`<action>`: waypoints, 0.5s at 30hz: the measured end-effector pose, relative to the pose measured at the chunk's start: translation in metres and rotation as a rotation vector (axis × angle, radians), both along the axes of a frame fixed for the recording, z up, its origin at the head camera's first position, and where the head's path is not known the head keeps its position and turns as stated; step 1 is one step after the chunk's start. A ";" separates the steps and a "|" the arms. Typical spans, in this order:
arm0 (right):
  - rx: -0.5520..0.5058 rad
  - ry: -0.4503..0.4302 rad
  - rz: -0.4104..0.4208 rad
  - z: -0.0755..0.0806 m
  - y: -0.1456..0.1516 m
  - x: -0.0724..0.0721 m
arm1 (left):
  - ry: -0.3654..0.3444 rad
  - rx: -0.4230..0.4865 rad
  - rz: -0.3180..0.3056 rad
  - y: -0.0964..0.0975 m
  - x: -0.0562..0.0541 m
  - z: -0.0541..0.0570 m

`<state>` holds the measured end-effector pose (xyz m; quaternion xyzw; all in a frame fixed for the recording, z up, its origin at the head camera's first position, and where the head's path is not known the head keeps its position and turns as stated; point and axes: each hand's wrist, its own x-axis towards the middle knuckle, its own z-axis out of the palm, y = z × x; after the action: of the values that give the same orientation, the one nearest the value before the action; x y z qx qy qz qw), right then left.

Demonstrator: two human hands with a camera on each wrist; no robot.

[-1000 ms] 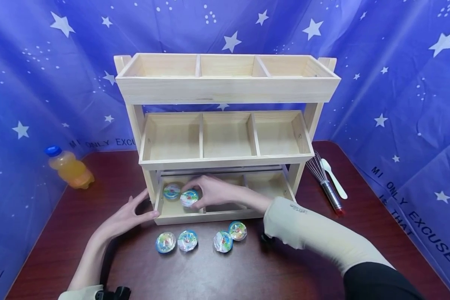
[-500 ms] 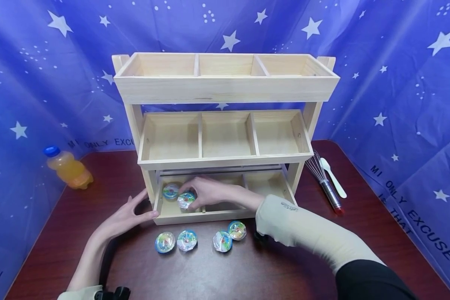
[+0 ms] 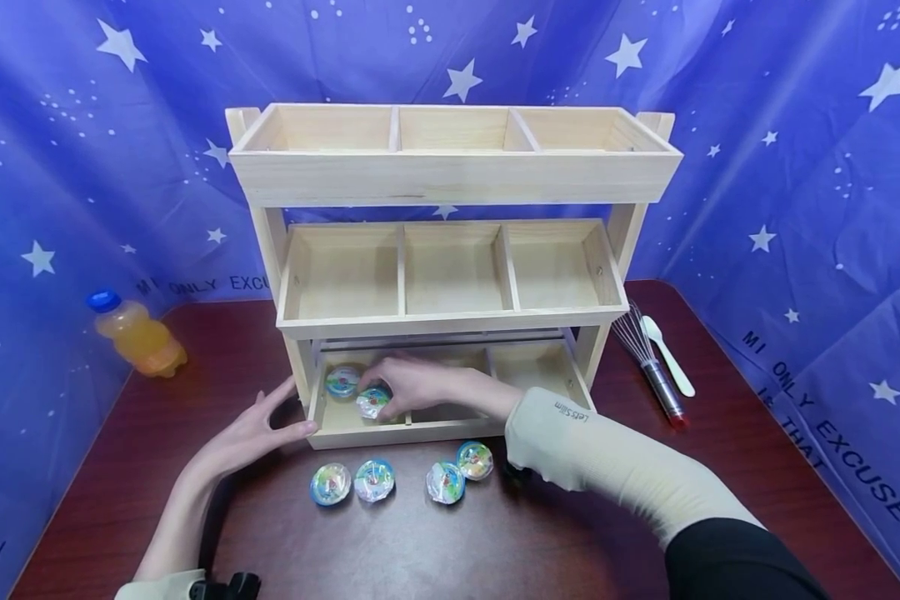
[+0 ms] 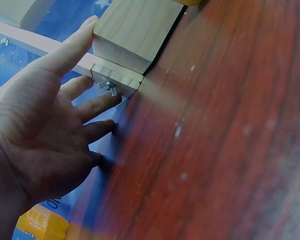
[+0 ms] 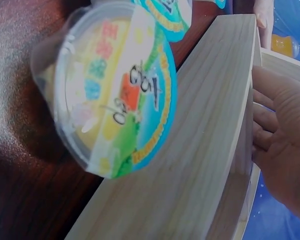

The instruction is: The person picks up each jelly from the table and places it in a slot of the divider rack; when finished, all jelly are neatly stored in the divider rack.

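In the head view my right hand (image 3: 412, 386) reaches into the bottom tier's left compartment of a wooden rack (image 3: 450, 179). Its thumb and fingers hold a small sealed jelly cup (image 3: 371, 403) by the sides. Beside that cup, to the left, another jelly cup (image 3: 342, 382) lies in the same compartment. My left hand (image 3: 247, 429), fingers spread, touches the rack's lower left side; the left wrist view shows its thumb on the wood near a wing nut (image 4: 109, 87). In the right wrist view the tray's front board hides the fingertips of my right hand (image 5: 285, 130).
Before the rack on the dark red table (image 3: 435, 558) lie several more jelly cups (image 3: 375, 481). A bottle of orange drink (image 3: 141, 335) stands at the left. A whisk (image 3: 652, 367) and a white spoon-like utensil (image 3: 669, 357) lie to the right.
My right hand has shifted slightly left and toward the front of the compartment with the jelly cup. The left hand has stayed at the rack's side.
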<state>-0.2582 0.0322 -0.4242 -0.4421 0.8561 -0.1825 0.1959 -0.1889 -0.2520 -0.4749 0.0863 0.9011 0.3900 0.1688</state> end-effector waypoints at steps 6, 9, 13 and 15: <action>0.052 0.048 0.005 0.000 0.001 -0.001 | -0.005 -0.007 0.000 0.000 -0.001 0.001; 0.070 0.053 0.010 0.002 0.002 -0.001 | -0.008 -0.012 0.001 0.000 -0.001 0.000; 0.062 0.039 0.008 0.004 0.004 -0.001 | -0.014 -0.015 0.003 0.001 -0.001 -0.001; 0.047 0.026 0.003 0.005 0.006 -0.001 | -0.017 -0.016 0.003 0.000 -0.001 -0.001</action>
<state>-0.2588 0.0382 -0.4196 -0.4410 0.8619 -0.1562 0.1956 -0.1897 -0.2515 -0.4760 0.0801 0.9029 0.3836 0.1764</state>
